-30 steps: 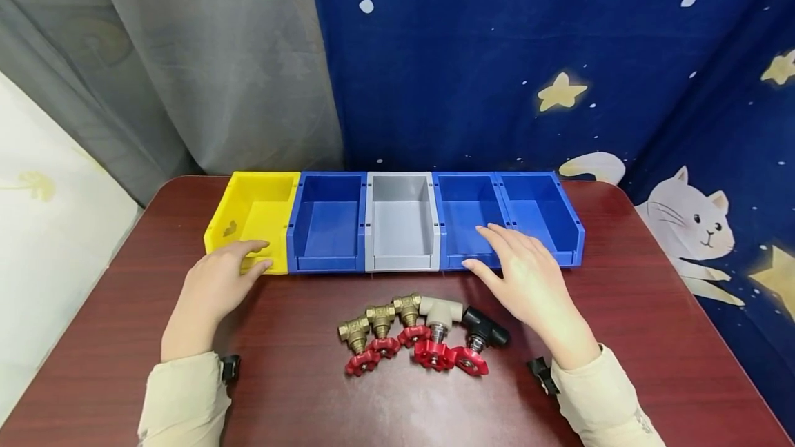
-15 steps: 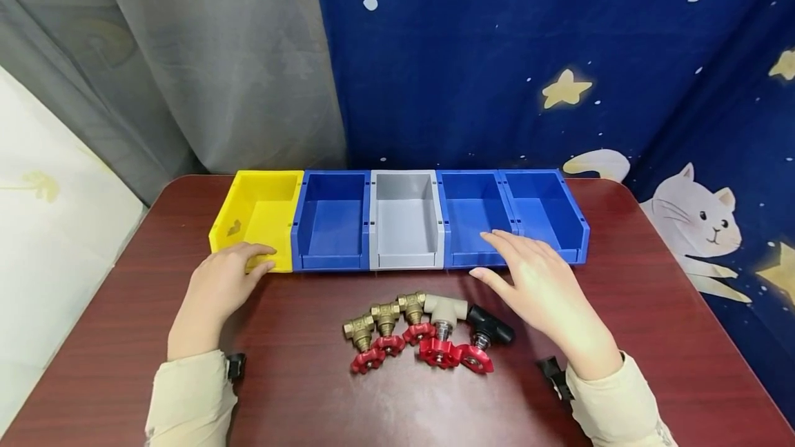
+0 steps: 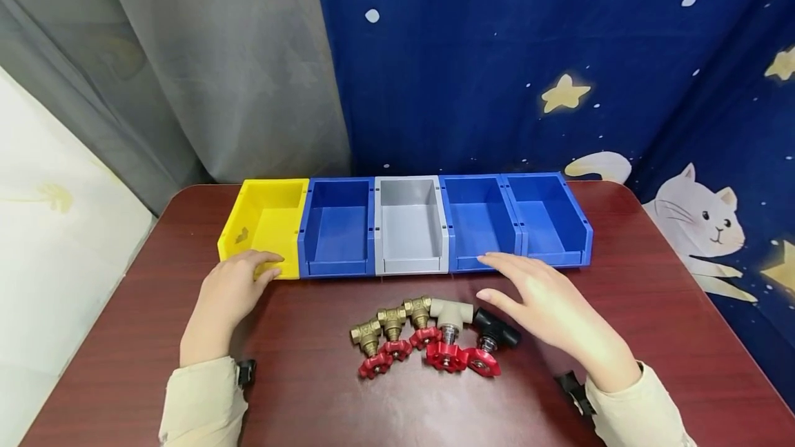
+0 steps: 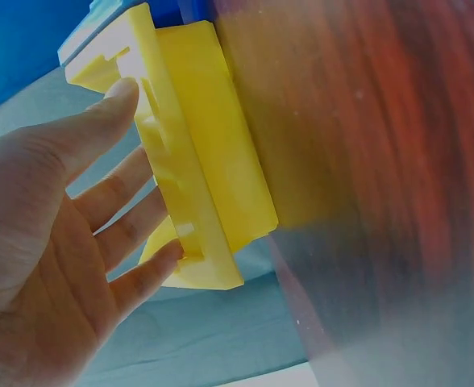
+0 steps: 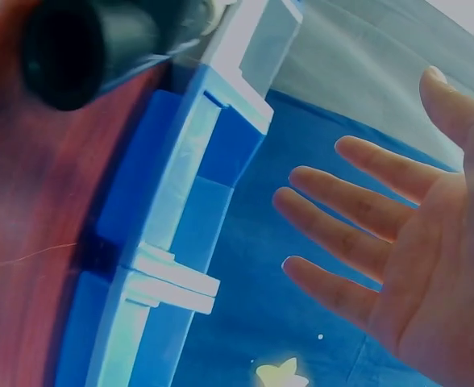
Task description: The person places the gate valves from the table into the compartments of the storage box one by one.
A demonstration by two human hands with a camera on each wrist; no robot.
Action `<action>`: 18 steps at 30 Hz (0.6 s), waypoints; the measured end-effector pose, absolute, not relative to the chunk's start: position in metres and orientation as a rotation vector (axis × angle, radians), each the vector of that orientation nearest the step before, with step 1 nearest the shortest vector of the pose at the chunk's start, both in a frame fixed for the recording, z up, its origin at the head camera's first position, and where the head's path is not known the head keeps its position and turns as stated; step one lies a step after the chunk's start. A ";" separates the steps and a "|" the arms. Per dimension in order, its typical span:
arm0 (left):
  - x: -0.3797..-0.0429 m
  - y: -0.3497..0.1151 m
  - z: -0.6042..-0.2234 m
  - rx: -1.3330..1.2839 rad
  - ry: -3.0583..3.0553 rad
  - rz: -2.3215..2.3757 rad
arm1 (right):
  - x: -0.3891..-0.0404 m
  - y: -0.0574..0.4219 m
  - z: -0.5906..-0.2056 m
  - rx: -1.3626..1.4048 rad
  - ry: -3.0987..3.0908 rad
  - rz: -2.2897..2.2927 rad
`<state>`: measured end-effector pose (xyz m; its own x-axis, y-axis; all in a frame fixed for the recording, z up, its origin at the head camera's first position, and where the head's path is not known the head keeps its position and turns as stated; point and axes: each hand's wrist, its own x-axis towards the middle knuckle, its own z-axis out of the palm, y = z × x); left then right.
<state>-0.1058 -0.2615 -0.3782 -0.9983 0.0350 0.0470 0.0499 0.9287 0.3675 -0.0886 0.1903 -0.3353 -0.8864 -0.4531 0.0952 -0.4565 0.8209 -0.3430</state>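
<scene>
While a gray curtain (image 3: 248, 67) and a starry blue curtain (image 3: 447, 67) hang behind the dark red table (image 3: 310, 399), three brass valves (image 3: 392, 321), an off-white valve (image 3: 451, 312) and a black valve (image 3: 495, 328), each with a red handwheel (image 3: 446, 358), lie in an arc between the forearms. Beyond them stand a yellow bin (image 3: 273, 226), a blue bin (image 3: 337, 269), a gray bin (image 3: 411, 265) and two more blue bins (image 3: 559, 259), side by side, their floors visible. A brown mark (image 3: 242, 234) shows inside the yellow bin. The left hand (image 3: 232, 288) covers that bin's near left corner, fingers loosely bent and grasping nothing; contact cannot be told. The right hand (image 3: 546, 302), its fingers released and spread, partly hides the fronts of the right-hand blue bins.
</scene>
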 end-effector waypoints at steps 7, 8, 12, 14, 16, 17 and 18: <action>-0.105 -0.259 -0.377 -0.075 -3.044 -0.544 | -0.078 0.194 -0.348 0.806 -2.958 0.450; -0.105 -0.259 -0.377 -0.075 -3.044 -0.541 | -0.076 0.194 -0.350 0.820 -2.950 0.436; -0.105 -0.259 -0.379 -0.081 -3.037 -0.539 | -0.067 0.193 -0.355 0.873 -2.931 0.378; -0.105 -0.260 -0.379 -0.088 -3.032 -0.537 | -0.063 0.193 -0.358 0.890 -2.928 0.352; -0.106 -0.260 -0.380 -0.098 -3.026 -0.534 | -0.059 0.192 -0.361 0.909 -2.920 0.318; -0.106 -0.260 -0.380 -0.102 -3.025 -0.532 | -0.057 0.192 -0.363 0.916 -2.913 0.306; -0.106 -0.260 -0.380 -0.107 -3.023 -0.531 | -0.055 0.192 -0.364 0.920 -2.911 0.294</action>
<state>-0.1062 -0.2604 -0.3805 -0.9951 0.0566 0.0813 0.0809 0.9379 0.3372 -0.0554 0.1920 -0.3638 -0.8176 -0.5614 0.1280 -0.5757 0.8020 -0.1591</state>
